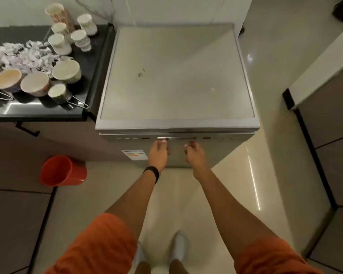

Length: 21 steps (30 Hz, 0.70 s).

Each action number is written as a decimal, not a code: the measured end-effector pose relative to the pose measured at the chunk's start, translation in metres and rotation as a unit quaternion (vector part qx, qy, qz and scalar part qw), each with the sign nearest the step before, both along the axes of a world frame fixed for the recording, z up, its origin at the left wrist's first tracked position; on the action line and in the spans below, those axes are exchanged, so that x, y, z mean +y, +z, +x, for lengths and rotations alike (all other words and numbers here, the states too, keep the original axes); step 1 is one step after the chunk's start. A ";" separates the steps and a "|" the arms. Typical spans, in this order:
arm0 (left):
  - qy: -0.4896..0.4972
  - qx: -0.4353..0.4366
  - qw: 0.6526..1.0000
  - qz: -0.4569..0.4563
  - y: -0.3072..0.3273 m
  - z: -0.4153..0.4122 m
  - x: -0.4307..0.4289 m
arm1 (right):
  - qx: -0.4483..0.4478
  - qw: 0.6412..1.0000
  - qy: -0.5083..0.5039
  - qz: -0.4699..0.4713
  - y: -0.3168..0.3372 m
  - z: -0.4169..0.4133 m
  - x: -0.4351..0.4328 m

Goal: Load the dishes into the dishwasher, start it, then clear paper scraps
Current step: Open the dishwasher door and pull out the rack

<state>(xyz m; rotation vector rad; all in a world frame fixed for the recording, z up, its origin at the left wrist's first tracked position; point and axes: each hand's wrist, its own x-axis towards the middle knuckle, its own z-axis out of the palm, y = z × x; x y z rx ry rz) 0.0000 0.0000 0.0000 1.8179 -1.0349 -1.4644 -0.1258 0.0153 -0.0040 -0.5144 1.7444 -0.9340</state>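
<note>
Black counter [96, 62] of cups [59, 44], paper scraps [18, 56], red bucket [63, 171] beside dishwasher [176, 76]

I am reading no clear writing anywhere. A sticker [134, 154] on the dishwasher [176, 76] front is showing coloured bars, with print too small to make out, and the paper cups [59, 44] are carrying blurred printing.

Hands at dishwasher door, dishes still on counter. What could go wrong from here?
The left hand is at the dishwasher handle and the feet stand right in front, so a dropping door could hit the legs. Also, paper scraps lie right beside the bowls and could ride along into the wash.
</note>
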 end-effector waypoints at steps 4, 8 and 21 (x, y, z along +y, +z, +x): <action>0.127 0.201 0.969 0.072 0.003 -0.014 -0.021 | -0.194 0.973 -0.126 0.009 -0.006 0.000 -0.025; 0.210 0.327 0.916 0.106 0.003 -0.015 -0.031 | -0.332 0.923 -0.195 0.003 0.000 -0.004 -0.039; 0.224 0.341 0.902 0.137 0.004 -0.004 0.005 | -0.361 0.909 -0.206 0.009 -0.006 0.006 0.001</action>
